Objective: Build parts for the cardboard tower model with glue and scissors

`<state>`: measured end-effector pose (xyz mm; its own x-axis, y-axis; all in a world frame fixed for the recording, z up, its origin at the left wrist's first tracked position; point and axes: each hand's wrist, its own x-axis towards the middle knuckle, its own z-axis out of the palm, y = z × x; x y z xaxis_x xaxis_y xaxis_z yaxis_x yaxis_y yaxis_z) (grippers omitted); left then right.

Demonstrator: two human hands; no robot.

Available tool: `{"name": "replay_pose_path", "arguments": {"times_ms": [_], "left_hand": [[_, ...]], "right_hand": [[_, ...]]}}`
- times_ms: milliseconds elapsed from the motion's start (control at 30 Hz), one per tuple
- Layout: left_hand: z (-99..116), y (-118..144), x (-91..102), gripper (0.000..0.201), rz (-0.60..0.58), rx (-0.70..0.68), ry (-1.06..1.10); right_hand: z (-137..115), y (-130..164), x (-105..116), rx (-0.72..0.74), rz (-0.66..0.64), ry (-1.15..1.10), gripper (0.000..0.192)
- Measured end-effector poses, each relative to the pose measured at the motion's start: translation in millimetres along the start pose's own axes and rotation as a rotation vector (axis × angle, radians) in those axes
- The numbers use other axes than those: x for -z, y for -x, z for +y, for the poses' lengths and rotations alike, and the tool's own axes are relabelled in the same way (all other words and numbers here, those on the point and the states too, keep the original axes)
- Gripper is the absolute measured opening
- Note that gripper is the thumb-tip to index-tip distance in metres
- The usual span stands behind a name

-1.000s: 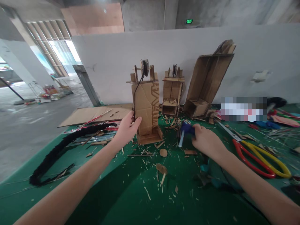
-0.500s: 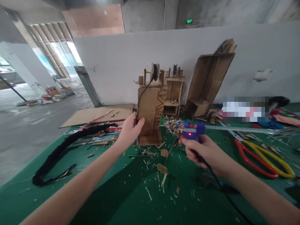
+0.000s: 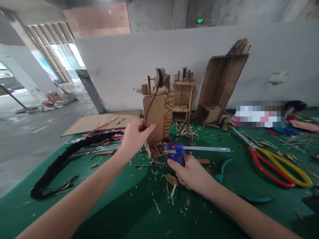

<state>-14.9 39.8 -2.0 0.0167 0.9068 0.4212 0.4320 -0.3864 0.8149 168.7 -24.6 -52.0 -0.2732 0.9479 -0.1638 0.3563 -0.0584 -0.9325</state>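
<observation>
Nearest the camera, both forearms are reaching out over the green bench [image 3: 119,212], whose near stretch is lying scattered with cardboard slivers. The right hand [image 3: 190,172] is clenching the grip of a blue glue gun [image 3: 174,152], fingers wrapped around the handle; the gun's long axis is running roughly left to right, with the clear glue stick [image 3: 206,149] sticking out behind it toward the right and the nozzle pointing left at the foot of the cardboard tower [image 3: 158,116]. The nozzle is sitting just beside the tower's lower right corner, and whether it is touching cannot be told. The left hand [image 3: 136,136] is grasping the tower's left side, thumb on the front face and fingers curled behind, holding it slightly tilted near the middle of the bench. A black cord [image 3: 151,99] is hanging down from a spool on top of the tower toward that hand. To the right, well apart from the gun, large scissors with red and yellow handles [image 3: 276,164] are lying flat, leaving open green surface between. Toward the left edge a thick black rope [image 3: 62,159] is curving along the bench. Farther back, a smaller cardboard model [image 3: 183,98] and a leaning open box [image 3: 221,86] are standing against the white wall [image 3: 124,66] at the far edge.
</observation>
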Motion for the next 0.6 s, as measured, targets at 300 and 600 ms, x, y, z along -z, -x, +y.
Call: {"name": "replay_pose_path", "arguments": {"times_ms": [300,600], "left_hand": [[-6,1,-1.2,0.027,0.073,0.012,0.143],[-11,0,-1.4,0.03,0.1,0.019,0.281]], "right_hand": [[-6,-3,-1,0.071,0.053,0.205,0.026],[-7,-1,1,0.117,0.056,0.265,0.027]]}}
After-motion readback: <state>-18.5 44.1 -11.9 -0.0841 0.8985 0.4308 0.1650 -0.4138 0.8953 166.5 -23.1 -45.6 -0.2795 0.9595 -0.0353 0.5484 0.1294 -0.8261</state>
